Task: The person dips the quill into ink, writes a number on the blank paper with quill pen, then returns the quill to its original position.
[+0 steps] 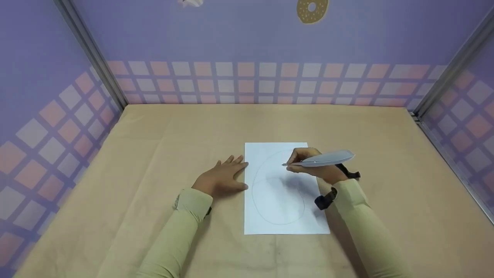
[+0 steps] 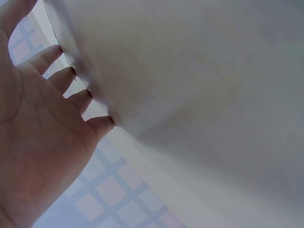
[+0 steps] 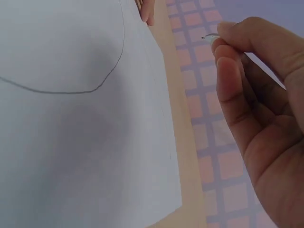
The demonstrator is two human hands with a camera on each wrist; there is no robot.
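Observation:
A white sheet of paper (image 1: 270,204) lies on the table with thin curved pencil-like lines on it: a large rounded outline and another curve crossing it. My right hand (image 1: 314,170) pinches a feather pen (image 1: 328,158) between thumb and fingers, above the upper part of the sheet. In the right wrist view the pen's tip (image 3: 209,37) pokes out past the fingertips, apart from the paper. My left hand (image 1: 222,177) rests flat with fingers spread, its fingertips touching the paper's left edge. The left wrist view shows the palm (image 2: 42,118) of that hand.
A beige cloth (image 1: 185,131) covers the table. Purple walls with pink and white squares (image 1: 247,69) stand at the back and both sides, with metal posts (image 1: 96,54) at the corners. Dark straps (image 1: 326,199) circle the right wrist.

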